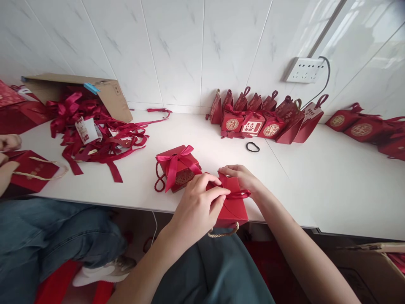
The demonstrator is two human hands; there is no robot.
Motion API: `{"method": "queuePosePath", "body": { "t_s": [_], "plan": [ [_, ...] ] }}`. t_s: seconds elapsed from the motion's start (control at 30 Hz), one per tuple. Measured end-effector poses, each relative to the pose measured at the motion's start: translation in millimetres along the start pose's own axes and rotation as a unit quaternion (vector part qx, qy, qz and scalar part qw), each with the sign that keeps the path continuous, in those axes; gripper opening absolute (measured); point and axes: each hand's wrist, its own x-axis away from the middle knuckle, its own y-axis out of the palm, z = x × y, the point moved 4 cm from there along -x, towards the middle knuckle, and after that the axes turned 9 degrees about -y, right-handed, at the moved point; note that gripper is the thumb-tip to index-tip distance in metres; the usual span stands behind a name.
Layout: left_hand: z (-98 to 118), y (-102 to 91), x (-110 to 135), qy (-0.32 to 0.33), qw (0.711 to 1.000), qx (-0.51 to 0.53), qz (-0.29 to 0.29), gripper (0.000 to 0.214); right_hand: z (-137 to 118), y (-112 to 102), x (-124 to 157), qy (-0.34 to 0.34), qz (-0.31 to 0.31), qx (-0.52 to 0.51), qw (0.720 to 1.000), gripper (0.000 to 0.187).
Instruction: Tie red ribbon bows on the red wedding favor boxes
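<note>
A small red gift box sits at the near edge of the white table, its gold rope handle hanging over the edge. My left hand is closed, pinching a red ribbon that runs across the box's top. My right hand grips the same ribbon and the box's upper edge from the far side. Just left of my hands stands a finished red box tied with a pink-red bow.
A pile of loose red ribbons spills from an open cardboard carton at the left. Several finished red boxes line the back wall, more at far right. A black hair tie lies near them. Another person's hands hold a red bag at the left.
</note>
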Motion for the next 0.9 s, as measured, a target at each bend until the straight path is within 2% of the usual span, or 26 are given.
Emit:
{"method": "queuePosePath", "body": {
  "t_s": [0.17,0.23,0.3,0.37,0.4,0.43,0.5,0.57,0.63,0.73,0.9],
  "plan": [
    [3.2,-0.9,0.9,0.026,0.999,-0.017,0.013,0.022,-0.7,-4.3,-8.3,0.006,-0.027,0.081,0.996,0.033],
    [5.3,-1.2,1.4,0.031,0.999,-0.018,0.02,0.022,-7.1,-13.9,-11.9,-0.008,-0.001,0.142,0.99,0.031],
    [7.3,-1.1,2.3,0.034,0.999,-0.021,0.022,0.023,-17.6,-25.0,-13.6,-0.03,0.054,0.188,0.98,0.028],
    [8.7,-1.1,3.5,0.036,0.999,-0.027,0.025,0.023,-32.0,-30.0,-12.5,-0.083,0.099,0.219,0.967,0.027],
    [9.2,-1.1,4.2,0.039,0.998,-0.032,0.028,0.023,-39.0,-27.5,-11.2,-0.113,0.095,0.229,0.962,0.026],
    [9.6,-1.2,4.9,0.043,0.998,-0.037,0.031,0.023,-45.0,-21.8,-9.6,-0.139,0.072,0.245,0.957,0.027],
    [9.8,-1.2,5.8,0.051,0.997,-0.044,0.037,0.023,-51.9,-3.3,-6.5,-0.161,-0.017,0.287,0.944,0.033],
    [9.3,-0.9,6.1,0.054,0.997,-0.046,0.04,0.022,-51.9,16.0,-4.7,-0.142,-0.11,0.326,0.928,0.04],
    [8.7,-0.7,5.9,0.054,0.996,-0.046,0.045,0.021,-50.0,29.5,-5.5,-0.122,-0.169,0.348,0.914,0.047],
    [8.2,-0.5,5.9,0.056,0.996,-0.047,0.05,0.021,-49.5,38.3,-9.9,-0.127,-0.212,0.311,0.918,0.042],
    [7.4,-1.3,7.2,0.045,0.996,-0.043,0.06,0.021,-51.3,31.2,-10.7,-0.118,-0.208,0.142,0.96,0.035]
  ]
}}
